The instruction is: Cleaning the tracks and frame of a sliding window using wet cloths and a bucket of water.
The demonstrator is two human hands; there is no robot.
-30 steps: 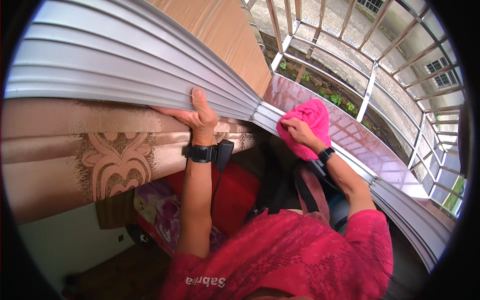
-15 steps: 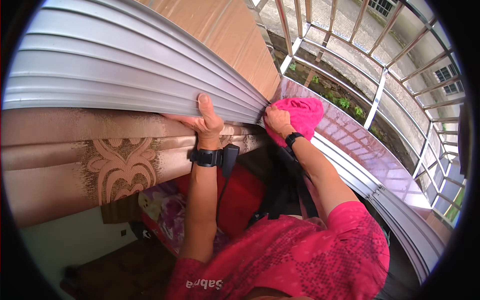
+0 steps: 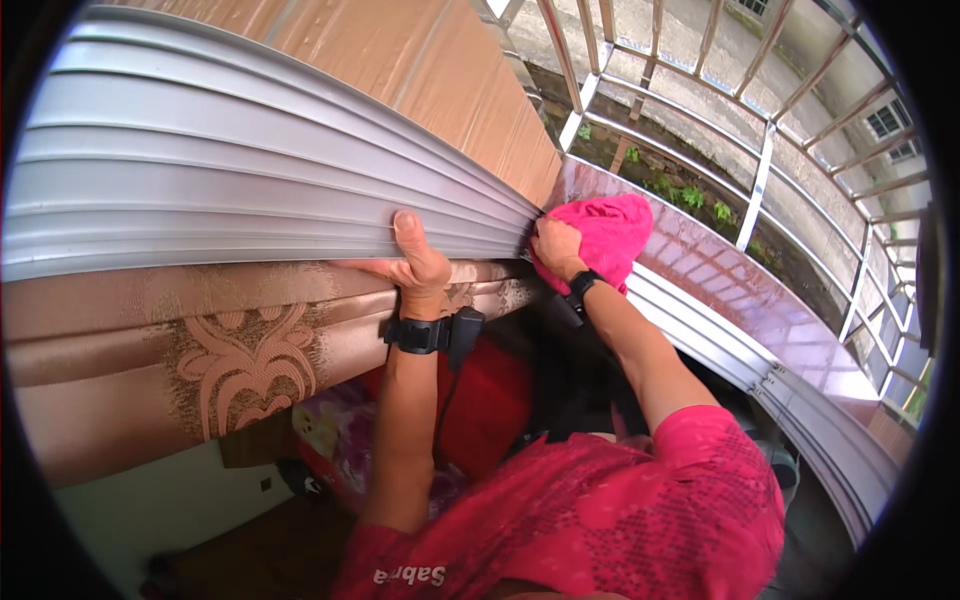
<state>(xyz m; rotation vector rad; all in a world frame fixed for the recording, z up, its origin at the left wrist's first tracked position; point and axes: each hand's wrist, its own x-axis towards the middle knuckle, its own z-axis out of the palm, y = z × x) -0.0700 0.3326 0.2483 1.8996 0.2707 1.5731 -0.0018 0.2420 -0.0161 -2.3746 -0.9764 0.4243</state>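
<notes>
My right hand is closed on a bright pink cloth, at the corner where the window frame's side meets the sill. The cloth bunches out over the sill beside my knuckles. To its left, my left hand rests at the inner edge of the grey ribbed window frame. Its thumb points up against the metal, and its fingers stretch leftward along the top of a brown patterned curtain, partly hidden there. I see nothing held in that hand.
Beyond the reddish stone sill stands a metal railing with plants behind it. White sliding tracks run along the sill toward the lower right. Brown wall tiles border the frame. Below is a bed with red bedding.
My view has tilted slightly, so the frame and curtain at left sit lower. Both hands stay at nearly the same places, with the pink cloth still in my right hand.
</notes>
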